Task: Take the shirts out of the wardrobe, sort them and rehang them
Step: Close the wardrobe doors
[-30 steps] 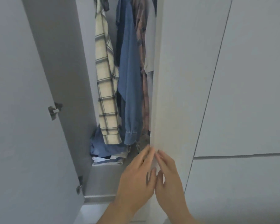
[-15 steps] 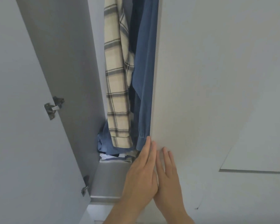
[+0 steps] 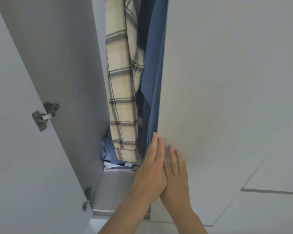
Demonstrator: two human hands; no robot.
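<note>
A cream plaid shirt (image 3: 122, 92) and a blue denim shirt (image 3: 153, 78) hang in the narrow gap of the wardrobe. The right wardrobe door (image 3: 218, 81) covers the other hanging clothes. My left hand (image 3: 150, 171) lies with straight fingers along that door's left edge, its fingertips beside the blue shirt's cuff. My right hand (image 3: 175, 173) presses flat on the door's front, side by side with the left hand. Neither hand holds anything.
The left door (image 3: 20, 132) stands swung open, with metal hinges (image 3: 44, 115) on its inner face. A pile of folded blue and white clothes (image 3: 112, 157) lies on the wardrobe's floor (image 3: 115, 191). More pale panels (image 3: 277, 174) lie to the right.
The right door has swung and now hides the brown and pale shirts. Both hands have flattened against it and moved a little right. The camera has come closer.
</note>
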